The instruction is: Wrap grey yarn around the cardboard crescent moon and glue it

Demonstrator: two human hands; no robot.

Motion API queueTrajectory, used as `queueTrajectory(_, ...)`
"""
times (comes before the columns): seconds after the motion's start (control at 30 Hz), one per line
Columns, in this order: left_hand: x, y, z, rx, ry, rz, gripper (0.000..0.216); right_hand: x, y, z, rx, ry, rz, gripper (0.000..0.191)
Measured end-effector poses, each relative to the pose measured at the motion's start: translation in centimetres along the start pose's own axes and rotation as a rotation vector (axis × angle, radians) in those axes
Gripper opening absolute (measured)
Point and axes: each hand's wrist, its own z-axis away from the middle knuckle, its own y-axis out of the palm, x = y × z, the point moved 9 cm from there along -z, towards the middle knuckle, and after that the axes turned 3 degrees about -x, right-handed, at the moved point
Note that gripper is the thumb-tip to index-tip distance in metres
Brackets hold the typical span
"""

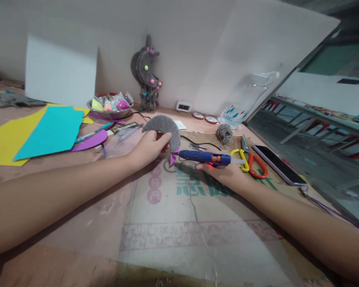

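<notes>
My left hand [148, 148] holds a crescent-shaped piece wrapped in grey yarn [165, 126], with a bare purple tip showing at its lower end [173, 158]. My right hand [224, 171] grips a blue hot glue gun [205, 157] lying level, its nozzle pointing left and touching the crescent's lower end near the purple tip. A loose strand of grey yarn loops on the cardboard mat [197, 215] below the crescent.
Scissors with yellow and red handles [251, 161], a phone [278, 164] and a ball of grey yarn [225, 133] lie to the right. Yellow, teal and purple paper sheets [48, 133] sit left. A bowl of coloured bits [110, 105] and a finished moon ornament [146, 71] stand at the back.
</notes>
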Motion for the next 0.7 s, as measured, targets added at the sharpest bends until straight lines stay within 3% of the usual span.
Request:
queueTrajectory(0.2, 0.14, 0.08, 0.00, 0.003, -0.034, 0.052, 0.039, -0.22, -0.01, 0.02, -0.011, 0.060, -0.031, 0.026)
queueTrajectory(0.7, 0.43, -0.01, -0.05, -0.016, -0.099, 0.104, 0.036, 0.12, -0.74, 0.04, -0.082, 0.042, -0.051, 0.028)
